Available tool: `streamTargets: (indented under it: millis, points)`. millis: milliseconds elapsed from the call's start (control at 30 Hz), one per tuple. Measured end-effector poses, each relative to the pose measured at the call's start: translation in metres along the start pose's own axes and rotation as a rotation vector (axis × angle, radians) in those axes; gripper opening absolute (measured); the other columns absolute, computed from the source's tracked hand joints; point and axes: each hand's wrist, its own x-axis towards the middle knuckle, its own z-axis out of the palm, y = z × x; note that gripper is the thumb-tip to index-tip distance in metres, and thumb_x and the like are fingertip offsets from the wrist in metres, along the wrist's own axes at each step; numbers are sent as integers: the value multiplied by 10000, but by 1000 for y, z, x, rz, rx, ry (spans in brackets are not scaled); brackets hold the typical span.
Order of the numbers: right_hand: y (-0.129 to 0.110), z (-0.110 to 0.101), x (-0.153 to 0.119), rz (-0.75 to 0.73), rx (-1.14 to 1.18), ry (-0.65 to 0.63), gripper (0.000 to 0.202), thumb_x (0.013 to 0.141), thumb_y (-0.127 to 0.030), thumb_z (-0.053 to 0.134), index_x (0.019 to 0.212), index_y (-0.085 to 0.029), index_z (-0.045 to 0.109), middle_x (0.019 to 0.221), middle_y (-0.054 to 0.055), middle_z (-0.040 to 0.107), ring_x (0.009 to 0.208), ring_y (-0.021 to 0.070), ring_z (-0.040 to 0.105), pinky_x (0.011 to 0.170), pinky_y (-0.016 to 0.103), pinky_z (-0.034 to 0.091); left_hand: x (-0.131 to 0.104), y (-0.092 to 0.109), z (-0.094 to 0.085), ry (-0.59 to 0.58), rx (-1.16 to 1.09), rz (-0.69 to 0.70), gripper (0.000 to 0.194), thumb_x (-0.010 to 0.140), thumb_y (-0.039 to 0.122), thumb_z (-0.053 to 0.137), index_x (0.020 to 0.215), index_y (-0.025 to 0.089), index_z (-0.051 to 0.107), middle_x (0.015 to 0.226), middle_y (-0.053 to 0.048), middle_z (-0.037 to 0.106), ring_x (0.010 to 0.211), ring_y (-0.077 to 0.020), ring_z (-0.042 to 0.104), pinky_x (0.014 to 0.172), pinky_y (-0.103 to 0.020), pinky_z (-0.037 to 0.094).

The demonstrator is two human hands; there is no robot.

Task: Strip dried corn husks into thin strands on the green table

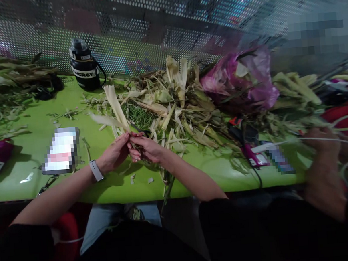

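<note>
My left hand [117, 151], with a pale band on its wrist, is closed at the lower end of a pale dried husk strip [116, 107]. Right beside it, fingertips meeting, my right hand [145, 148] is closed around the same end, with its fingers curled. The strip fans upward and to the left from between the fingers. Just behind the hands lies a heap of dried husks [191, 125], with thin green strands [139, 117] among them.
A black bottle [85, 69] stands at the back, near a perforated metal screen [142, 32]. On the green table [106, 190] lie a phone [61, 151] at left and another phone [280, 158] at right. A pink bag [239, 81] sits behind. Another person's hand [324, 142] is at right.
</note>
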Motion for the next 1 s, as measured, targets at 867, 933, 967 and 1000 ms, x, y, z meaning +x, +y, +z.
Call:
streamTargets:
  millis: [867,933,967,1000]
  points:
    - [6,-11,3,-134,-172,-50,283,896,-341,494,679,-169,555,530,-13,543,446,122,498,483,264,447,-14,22,8,125,-95,222,198,884,311,644,777,148,614,689,-14,651,727,-130,645,740,-247,560]
    - [2,-16,4,-354,-217,192,226,857,-314,554,686,-169,578,601,-14,570,538,107,530,547,239,456,-15,28,6,138,-63,248,177,894,282,636,784,147,604,593,26,561,609,-91,565,660,-201,537]
    - [0,-16,4,-420,-221,255,219,857,-335,568,713,-173,593,661,-7,597,616,109,563,605,236,473,-16,28,6,129,-41,220,180,892,283,638,781,147,596,569,36,526,570,-83,529,613,-188,524]
    - [-1,-15,4,-434,-217,259,217,857,-368,584,756,-178,608,727,1,624,695,117,590,662,242,490,-16,28,6,106,-19,169,191,885,293,647,776,148,589,553,43,497,535,-77,494,571,-182,513]
